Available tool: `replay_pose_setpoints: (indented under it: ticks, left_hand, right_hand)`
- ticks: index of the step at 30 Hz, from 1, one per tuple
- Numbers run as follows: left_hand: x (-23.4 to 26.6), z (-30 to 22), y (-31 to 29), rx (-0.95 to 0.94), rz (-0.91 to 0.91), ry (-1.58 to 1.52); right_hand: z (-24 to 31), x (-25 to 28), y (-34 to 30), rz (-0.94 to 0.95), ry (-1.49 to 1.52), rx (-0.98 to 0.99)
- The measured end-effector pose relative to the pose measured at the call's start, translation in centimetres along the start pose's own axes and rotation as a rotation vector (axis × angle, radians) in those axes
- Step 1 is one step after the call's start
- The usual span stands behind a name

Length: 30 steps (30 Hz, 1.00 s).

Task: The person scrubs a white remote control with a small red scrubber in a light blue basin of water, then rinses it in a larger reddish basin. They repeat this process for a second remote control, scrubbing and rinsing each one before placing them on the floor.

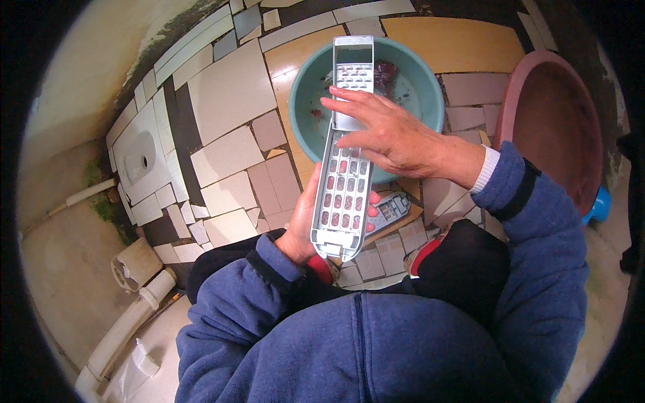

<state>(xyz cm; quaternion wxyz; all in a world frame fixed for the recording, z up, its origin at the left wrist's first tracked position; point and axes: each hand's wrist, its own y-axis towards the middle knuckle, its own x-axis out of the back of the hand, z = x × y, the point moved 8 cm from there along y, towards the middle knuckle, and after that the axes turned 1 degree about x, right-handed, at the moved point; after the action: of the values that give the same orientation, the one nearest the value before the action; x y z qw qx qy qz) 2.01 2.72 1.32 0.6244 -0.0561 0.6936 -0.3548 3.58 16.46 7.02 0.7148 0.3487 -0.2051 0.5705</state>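
Note:
Held lengthwise in front of me is a long light-grey plastic frame point(345, 201), rounded at its near end, with rows of oval openings that show dark red. I cannot tell its exact kind; it resembles a grater. A narrower section with a dark window and small raised bumps forms its far end. My left hand point(302, 218) grips the near half from the left, fingertips wrapping round to the right edge. Across the middle lies my right hand point(396, 138), fingers spread and touching the surface. Beyond it stands a teal basin point(300, 107) with dark reddish pieces inside, partly hidden.
Another grey plastic piece point(392, 209) with cut-outs lies on a wooden board by my feet. A large reddish-brown tub point(517, 87) stands at right, a blue object point(598, 205) beside it. A squat toilet point(140, 158) and pale pipe point(134, 312) are at left. Mismatched tiles point(228, 84) pave the floor.

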Motion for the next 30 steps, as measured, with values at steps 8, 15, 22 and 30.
replay_pose_setpoints:
  ticks: [8,15,22,30]
  left_hand:
    - [-0.1,0.4,-0.1,0.037,-0.011,0.02]
    - [0.2,1.0,0.0,0.057,-0.042,0.146]
    - [0.4,1.1,0.1,0.068,-0.059,0.161]
    - [0.5,1.1,0.1,0.055,-0.014,0.08]
  right_hand:
    - [0.1,-1.5,0.4,0.114,-0.332,-0.069]
    - [1.6,-1.2,0.3,0.148,-0.183,0.112]
    - [0.3,-0.6,0.3,0.08,-0.336,0.011]
    - [0.3,-0.6,-0.2,0.067,-0.166,-0.061]
